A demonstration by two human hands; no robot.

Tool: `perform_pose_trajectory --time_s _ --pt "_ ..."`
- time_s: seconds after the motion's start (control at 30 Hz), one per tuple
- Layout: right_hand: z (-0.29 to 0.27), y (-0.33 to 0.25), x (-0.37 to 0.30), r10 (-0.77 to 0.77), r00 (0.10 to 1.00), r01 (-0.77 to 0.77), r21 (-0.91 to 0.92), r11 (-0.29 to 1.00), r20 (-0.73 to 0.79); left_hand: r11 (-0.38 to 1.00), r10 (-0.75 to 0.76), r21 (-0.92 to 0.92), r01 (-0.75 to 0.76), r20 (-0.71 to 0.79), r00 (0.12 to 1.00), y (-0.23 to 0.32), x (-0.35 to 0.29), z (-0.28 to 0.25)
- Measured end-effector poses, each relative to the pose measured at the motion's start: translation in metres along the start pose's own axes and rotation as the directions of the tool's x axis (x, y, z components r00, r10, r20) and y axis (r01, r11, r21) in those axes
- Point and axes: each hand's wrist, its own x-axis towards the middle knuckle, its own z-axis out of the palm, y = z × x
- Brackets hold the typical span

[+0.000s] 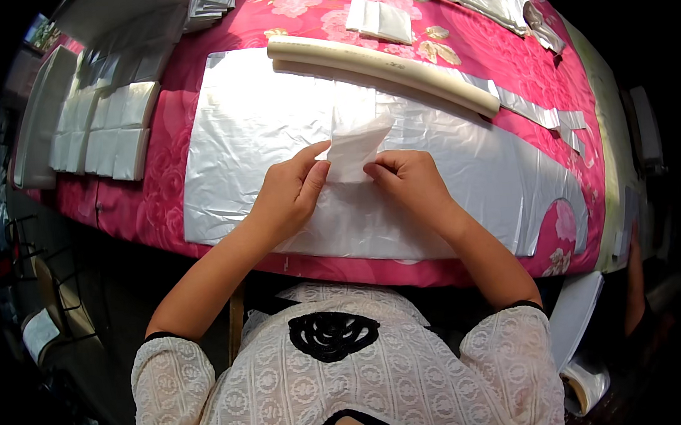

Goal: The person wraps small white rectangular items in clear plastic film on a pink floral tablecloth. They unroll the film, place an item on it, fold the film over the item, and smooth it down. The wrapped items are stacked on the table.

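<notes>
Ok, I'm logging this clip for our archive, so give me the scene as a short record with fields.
surface: table under a pink flowered cloth
left hand: pinches the left edge of the small white bag
right hand: pinches the bag's right edge
under the bag: large silvery plastic sheet
beyond the hands: cream tube lying across the sheet
person's left: rows of folded bags

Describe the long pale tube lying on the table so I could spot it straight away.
Start at the pink flowered tablecloth and find the big silvery plastic sheet spread over it. Along that sheet's far edge, beyond both hands, lies the cream tube, slanting to the right. It alone is round and thick; everything nearby is flat film.
</notes>
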Motion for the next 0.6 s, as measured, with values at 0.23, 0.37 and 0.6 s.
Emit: perform_pose_trajectory --time_s 0.23,0.37,0.6 --pt "-0.017 -0.011 0.030 0.373 0.892 -0.415 0.139 0.899 0.254 0.640 0.371 0.659 -0.395 0.185 0.910 -0.011 -0.005 0.024" --pt "-0.012 -0.012 0.023 0.306 0.948 -0.308 0.017 0.951 0.090 0.591 0.294 0.720 -0.364 0.228 0.928 -0.019 -0.006 0.033" --pt "-0.011 0.008 0.020 -0.610 0.791 0.526 -0.556 0.643 0.043 0.601 0.408 0.687 -0.408 0.174 0.896 -0.016 0.001 0.026"
